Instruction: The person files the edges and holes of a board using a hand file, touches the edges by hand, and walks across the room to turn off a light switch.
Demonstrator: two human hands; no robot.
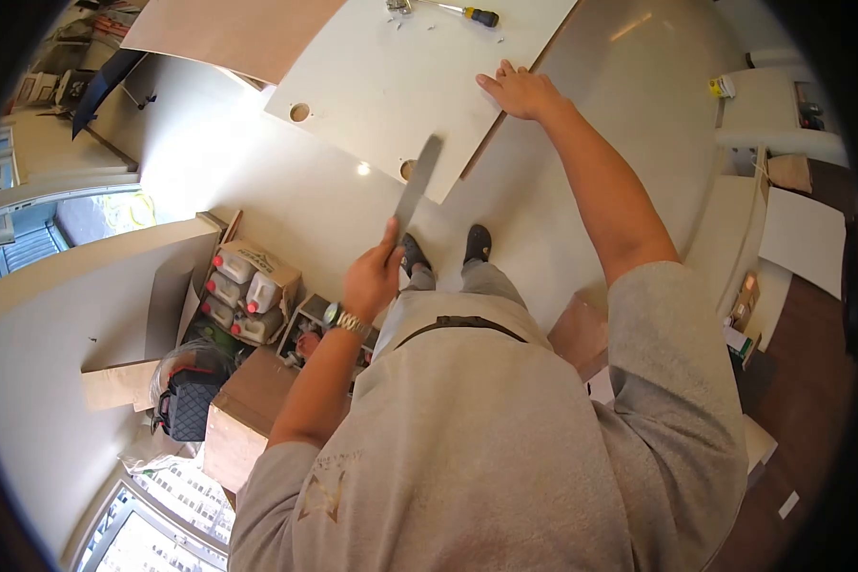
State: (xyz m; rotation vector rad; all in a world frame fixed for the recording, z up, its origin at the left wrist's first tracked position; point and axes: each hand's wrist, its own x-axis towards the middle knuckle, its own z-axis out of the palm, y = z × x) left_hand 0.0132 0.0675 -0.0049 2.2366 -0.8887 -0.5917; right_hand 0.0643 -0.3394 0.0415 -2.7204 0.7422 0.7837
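Note:
My left hand (373,278), with a metal watch on the wrist, is closed round the near end of a long flat grey metal tool (418,191). The tool's far end reaches over the near corner of a white board (372,105), beside a round hole (408,170). A second round hole (300,112) lies near the board's left corner. On the board's right edge my right hand (522,91) rests flat with its fingers spread. A screwdriver with a black and yellow handle (481,16) lies at the far end of the board.
A brown board (229,36) adjoins the white one at the upper left. At the lower left stand a carton of white jugs (248,286), a dark quilted bag (193,405) and a wooden box (248,410). White panels (806,238) lie at the right.

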